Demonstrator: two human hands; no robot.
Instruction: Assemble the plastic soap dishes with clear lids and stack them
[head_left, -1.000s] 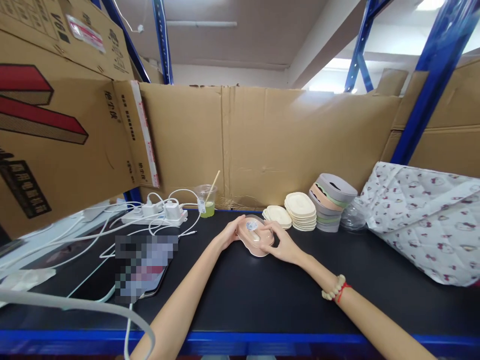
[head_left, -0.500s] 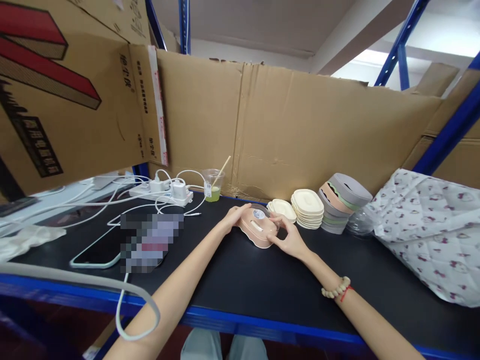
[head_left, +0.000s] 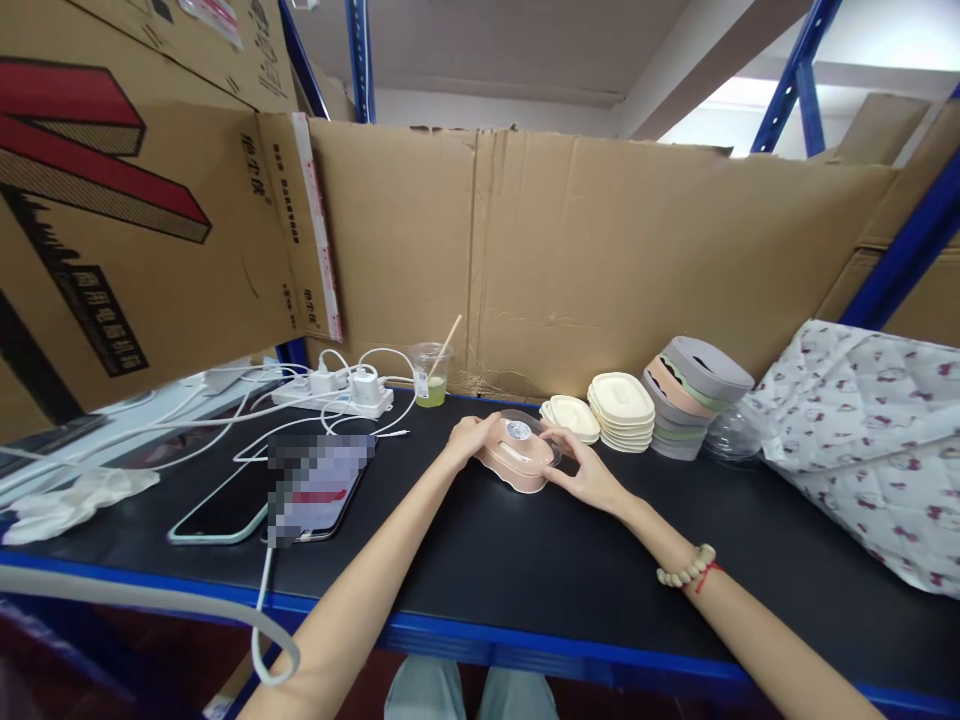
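Your left hand (head_left: pixel 474 438) grips the left edge of a pink container (head_left: pixel 517 474) under a clear cover (head_left: pixel 535 422) bearing a round label (head_left: pixel 517 430). Your right hand (head_left: pixel 594 478) holds the opposite edge, thumb and fingers bent around it. The container is over the middle of the worktop (head_left: pixel 570 580); whether it touches the surface cannot be told. Just beyond your right hand stand two stacks of cream pieces, the low stack (head_left: pixel 570 418) left of the tall stack (head_left: pixel 622 410).

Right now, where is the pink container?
The pink container is in the head view's lower middle, between the left hand and right hand, left of the taller cream stack.
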